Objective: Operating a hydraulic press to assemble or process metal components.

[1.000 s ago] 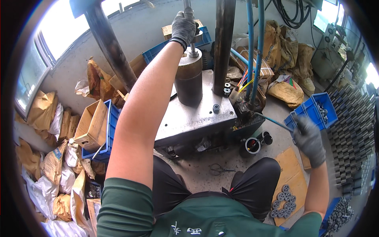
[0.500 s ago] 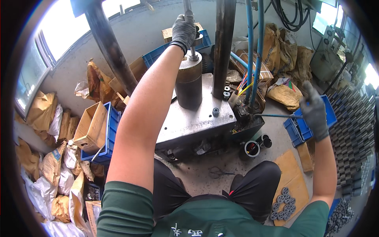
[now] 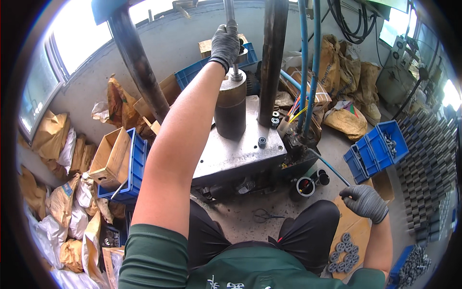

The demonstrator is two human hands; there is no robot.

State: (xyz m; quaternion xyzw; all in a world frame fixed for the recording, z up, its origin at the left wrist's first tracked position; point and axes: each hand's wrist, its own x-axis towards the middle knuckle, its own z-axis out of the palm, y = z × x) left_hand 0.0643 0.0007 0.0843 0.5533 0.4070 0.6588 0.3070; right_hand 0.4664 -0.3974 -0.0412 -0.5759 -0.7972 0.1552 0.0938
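My left hand, in a grey glove, is raised and closed around the upright metal rod between the press columns. Beneath it, the rod's lower end meets the top of a thick dark steel cylinder standing on the metal press bed. My right hand, also gloved, is closed on the outer end of a thin blue lever, which slopes down towards me from the press's right side. A small ring-shaped part sits on the bed, right of the cylinder.
Blue bins stand to the right beside stacked grey tubes. Round grey parts lie on cardboard by my right knee. A wooden box rests in a blue crate at left. Scissors and a dark cup are on the floor.
My right hand has come down and towards me, now closed on the lever, whose outer end has swung down from nearly level. My left hand stays at the rod.
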